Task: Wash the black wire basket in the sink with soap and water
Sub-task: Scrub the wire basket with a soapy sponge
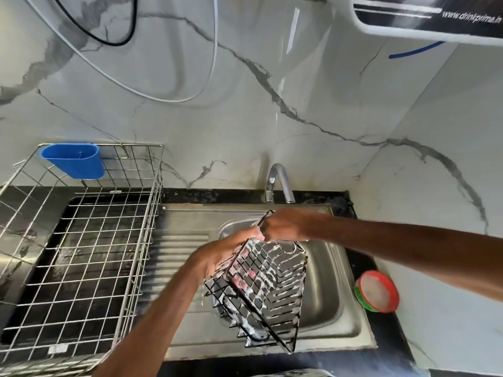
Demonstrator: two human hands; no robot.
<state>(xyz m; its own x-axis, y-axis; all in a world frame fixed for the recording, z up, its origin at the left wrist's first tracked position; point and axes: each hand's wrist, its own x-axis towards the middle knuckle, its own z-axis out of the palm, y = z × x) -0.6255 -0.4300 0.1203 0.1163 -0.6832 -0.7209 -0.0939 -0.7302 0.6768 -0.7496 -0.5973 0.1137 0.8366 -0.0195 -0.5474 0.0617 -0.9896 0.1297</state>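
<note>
The black wire basket (268,289) hangs tilted over the steel sink (330,300), its wires coated in white soap foam. My left hand (226,254) reaches in from the left side of the basket; something pink shows through the wires by its fingers, too hidden to name. My right hand (283,225) grips the basket's top corner wire just under the tap (279,183). No water stream is visible from the tap.
A large steel wire dish rack (81,254) with a blue plastic cup (73,160) stands on the black counter at the left. A round red-and-green tub (377,291) of white soap sits right of the sink. A water purifier (427,17) hangs at the top right.
</note>
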